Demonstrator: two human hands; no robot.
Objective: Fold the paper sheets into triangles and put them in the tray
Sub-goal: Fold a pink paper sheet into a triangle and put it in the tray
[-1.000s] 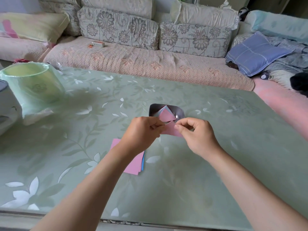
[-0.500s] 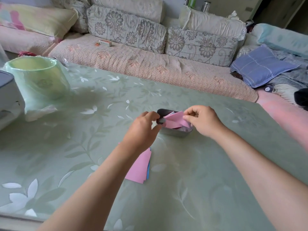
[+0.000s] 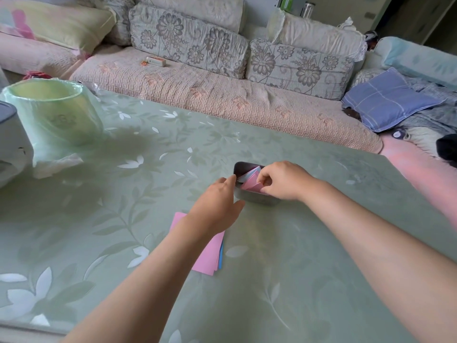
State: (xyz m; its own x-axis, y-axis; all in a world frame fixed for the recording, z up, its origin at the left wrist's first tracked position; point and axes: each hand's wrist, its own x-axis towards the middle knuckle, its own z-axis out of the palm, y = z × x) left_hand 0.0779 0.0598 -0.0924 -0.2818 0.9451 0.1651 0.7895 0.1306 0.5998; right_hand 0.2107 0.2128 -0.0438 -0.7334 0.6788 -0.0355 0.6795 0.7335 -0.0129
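A green, leaf-patterned counter [image 3: 321, 243] fills most of the view, with a person's two bare forearms reaching in from the near edge. A small dark metal tray [image 3: 257, 199] sits near the middle of the counter. The right hand [image 3: 284, 180] is over the tray with its fingers curled, pinching the upper edge of a pink folded triangle [image 3: 252, 184] that stands tilted inside. A pale blue folded piece [image 3: 247, 175] shows behind the triangle, also in the tray. The right hand hides the tray's right side.

The left hand [image 3: 217, 204] grasps nothing. Its fingers are fairly straight and lie against the tray's left wall.

The stack of unfolded paper sheets [image 3: 207, 253] lies flat on the counter, nearer than the tray. The top sheet is pink and a blue edge peeks out underneath. The left wrist and forearm cross over the stack's upper left part.

Far left on the counter stands a green bin [image 3: 57, 115] lined with a thin plastic bag. A white appliance [image 3: 12, 139] is cut off at the frame edge beside it.

Beyond the counter runs a sofa [image 3: 222, 100] with floral cushions. A small box [image 3: 155, 61] lies on its seat and a blue checked pillow [image 3: 388, 97] at its right end.
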